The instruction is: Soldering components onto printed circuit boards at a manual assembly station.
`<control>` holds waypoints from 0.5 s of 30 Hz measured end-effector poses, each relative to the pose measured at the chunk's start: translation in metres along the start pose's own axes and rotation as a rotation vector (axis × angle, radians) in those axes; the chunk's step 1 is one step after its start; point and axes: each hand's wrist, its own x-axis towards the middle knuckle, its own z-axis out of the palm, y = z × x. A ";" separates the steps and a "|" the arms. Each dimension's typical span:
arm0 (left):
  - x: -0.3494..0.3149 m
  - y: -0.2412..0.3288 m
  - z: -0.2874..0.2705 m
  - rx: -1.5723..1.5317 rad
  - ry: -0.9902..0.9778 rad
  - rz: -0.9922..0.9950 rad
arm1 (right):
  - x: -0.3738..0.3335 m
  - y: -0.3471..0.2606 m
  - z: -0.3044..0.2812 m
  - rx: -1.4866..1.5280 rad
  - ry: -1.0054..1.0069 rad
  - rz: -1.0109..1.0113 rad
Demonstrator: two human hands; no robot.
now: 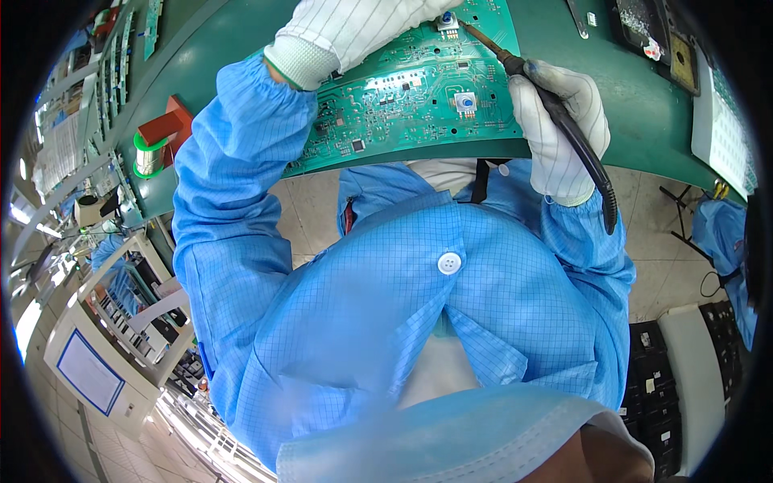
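Note:
My right hand [564,121], in a striped white glove, is closed around the dark handle of a soldering iron [555,105]. Its brown tip reaches up-left to a small white component with a blue centre [448,22] on a green circuit board [403,109]. From the left, my left hand [354,32], gloved too, stretches over the board toward the same component. Its fingers look drawn together at the picture's top edge, and anything between them is hidden. A similar blue-centred component [465,102] sits lower on the board.
On the green table [564,24], a green-rimmed spool of wire [149,157] stands at left beside a red-brown block [169,125]. Tweezers [578,18] and a dark tray holding a yellowish pad [683,60] lie at upper right. Black bins [651,386] are stacked below right.

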 end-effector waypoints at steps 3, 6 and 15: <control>0.001 -0.003 0.011 -0.033 0.031 -0.003 | 0.001 0.000 0.000 -0.029 -0.009 -0.070; 0.002 -0.005 0.015 -0.128 -0.060 -0.106 | 0.001 0.000 0.000 -0.030 0.010 -0.048; -0.006 0.011 0.028 -0.005 0.188 -0.193 | -0.005 0.000 -0.002 0.009 0.106 -0.021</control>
